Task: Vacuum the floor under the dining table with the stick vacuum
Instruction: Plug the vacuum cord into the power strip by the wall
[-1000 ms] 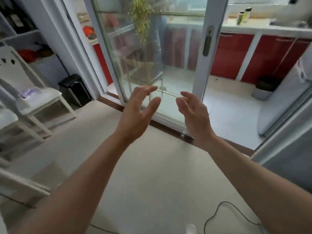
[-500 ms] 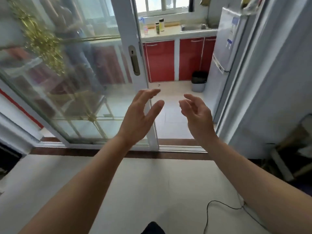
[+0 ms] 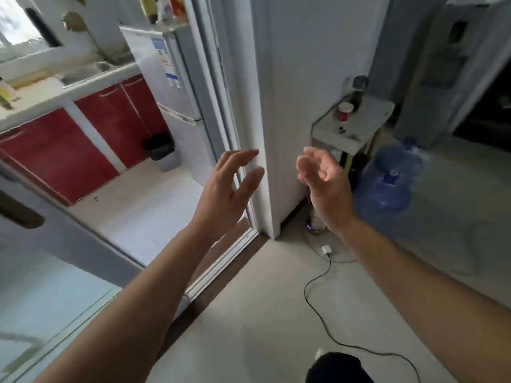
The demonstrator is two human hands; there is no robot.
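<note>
Two bare hands are reaching forward at chest height, the left hand (image 3: pixel 229 186) and the right hand (image 3: pixel 323 181), palms turned toward each other and well apart; each grip is standing open with fingers loosely spread and is holding nothing. The stick vacuum is showing nowhere in this view, and neither is the dining table. Two blue water jugs (image 3: pixel 387 183) are sitting on the floor (image 3: pixel 249 313) at the right, one just behind the other, beside one small white stand (image 3: pixel 351 125) that is carrying one red cup (image 3: pixel 345 111). One black cable (image 3: pixel 326 322) is trailing across the floor to one white plug (image 3: pixel 326 249). One fridge (image 3: pixel 171 78), one dark bin (image 3: pixel 161 150) and three red cabinet doors (image 3: pixel 55 153) are showing through the doorway. Compared with half a second ago, the view is swinging right: the glass sliding door is sliding off to the left, the white wall (image 3: pixel 290 78) is now filling the centre, and the jugs are coming into sight
</note>
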